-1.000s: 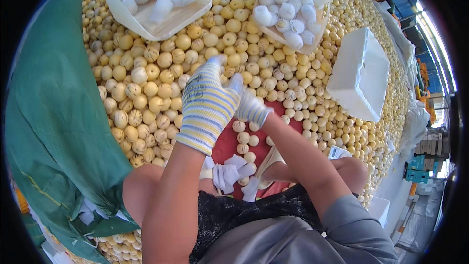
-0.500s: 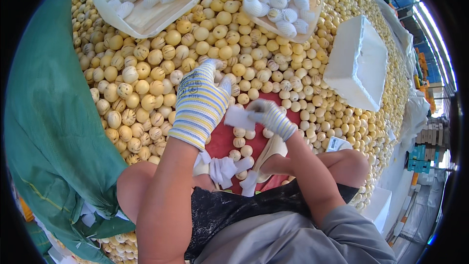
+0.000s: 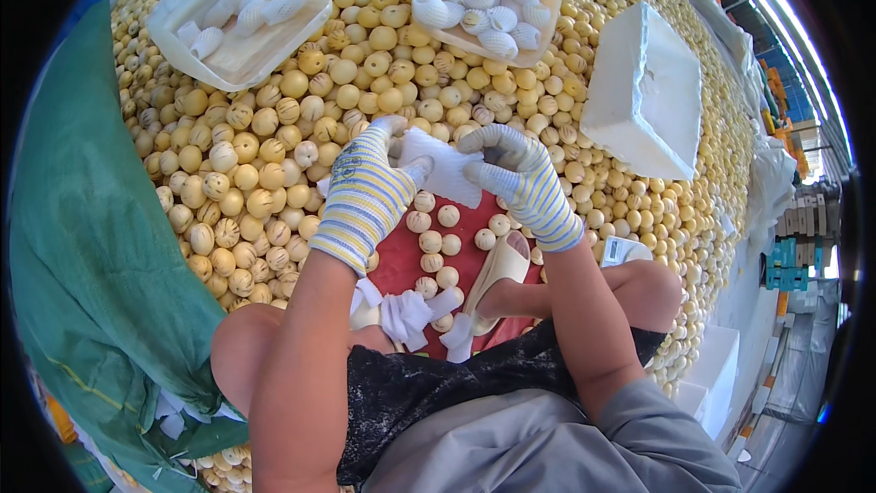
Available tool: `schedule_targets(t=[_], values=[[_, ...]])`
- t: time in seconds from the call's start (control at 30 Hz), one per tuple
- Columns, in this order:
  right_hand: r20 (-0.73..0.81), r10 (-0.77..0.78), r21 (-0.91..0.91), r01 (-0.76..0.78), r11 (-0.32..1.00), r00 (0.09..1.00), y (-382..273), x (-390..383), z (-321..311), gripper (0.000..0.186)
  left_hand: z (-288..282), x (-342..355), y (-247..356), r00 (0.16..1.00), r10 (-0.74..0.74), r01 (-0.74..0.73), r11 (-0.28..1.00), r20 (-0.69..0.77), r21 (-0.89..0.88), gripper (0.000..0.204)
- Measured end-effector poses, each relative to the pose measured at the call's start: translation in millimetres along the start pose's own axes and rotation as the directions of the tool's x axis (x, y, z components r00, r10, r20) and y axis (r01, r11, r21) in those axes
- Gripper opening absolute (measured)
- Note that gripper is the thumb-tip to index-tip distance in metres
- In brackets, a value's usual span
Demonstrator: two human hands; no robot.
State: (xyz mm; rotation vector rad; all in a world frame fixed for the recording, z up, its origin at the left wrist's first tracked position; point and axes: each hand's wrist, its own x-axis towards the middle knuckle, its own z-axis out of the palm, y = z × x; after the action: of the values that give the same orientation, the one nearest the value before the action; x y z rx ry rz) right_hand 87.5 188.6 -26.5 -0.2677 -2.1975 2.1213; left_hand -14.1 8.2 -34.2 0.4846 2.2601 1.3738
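Both my hands wear striped knit gloves. My left hand [image 3: 360,192] is closed on a white foam net sleeve [image 3: 436,164] at its left end. My right hand [image 3: 502,164] pinches the same sleeve from the other side, fingers curled. Whether fruit is inside or behind it is hidden. Below them, several pale yellow round fruits [image 3: 430,241] lie on a red sheet [image 3: 406,269], near loose foam sleeves [image 3: 401,310] and my sandaled foot [image 3: 499,283]. A dense heap of similar fruit [image 3: 255,201] surrounds this patch.
Two translucent tubs [image 3: 169,46] [image 3: 438,41] with foam-netted pieces stand on the heap. A white foam box [image 3: 630,91] is at right, above a small white device [image 3: 625,249]. Green cloth [image 3: 82,246] covers the left side. Stacked crates [image 3: 789,265] stand far right.
My right hand dropped away, came up holding a white foam piece, and now holds it spread between both hands. The view has shifted slightly, moving the tubs leftward in it.
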Motion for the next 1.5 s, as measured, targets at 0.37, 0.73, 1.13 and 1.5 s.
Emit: schedule_targets(t=[0.37,0.73,1.13,1.5], values=[[-0.227,-0.047,0.046,0.059,0.997,0.973,15,10,3,0.028,2,-4,11,0.976,0.197,-0.127,0.864,0.095,-0.487,0.055],[-0.081,-0.019,-0.216,0.002,0.976,0.997,158,43,-3,0.024,-10,-3,-1,0.988,-0.069,0.11,0.94,0.136,-0.322,0.027],[-0.277,0.564,-0.6,-0.598,0.531,0.778,313,8,-40,0.053,-3,4,1,0.999,-0.04,0.037,0.944,-0.001,-0.327,0.024],[-0.026,0.752,0.683,-0.538,0.494,0.659,288,21,-40,0.046,-4,5,-17,0.996,-0.074,0.059,0.969,-0.05,-0.241,0.03]])
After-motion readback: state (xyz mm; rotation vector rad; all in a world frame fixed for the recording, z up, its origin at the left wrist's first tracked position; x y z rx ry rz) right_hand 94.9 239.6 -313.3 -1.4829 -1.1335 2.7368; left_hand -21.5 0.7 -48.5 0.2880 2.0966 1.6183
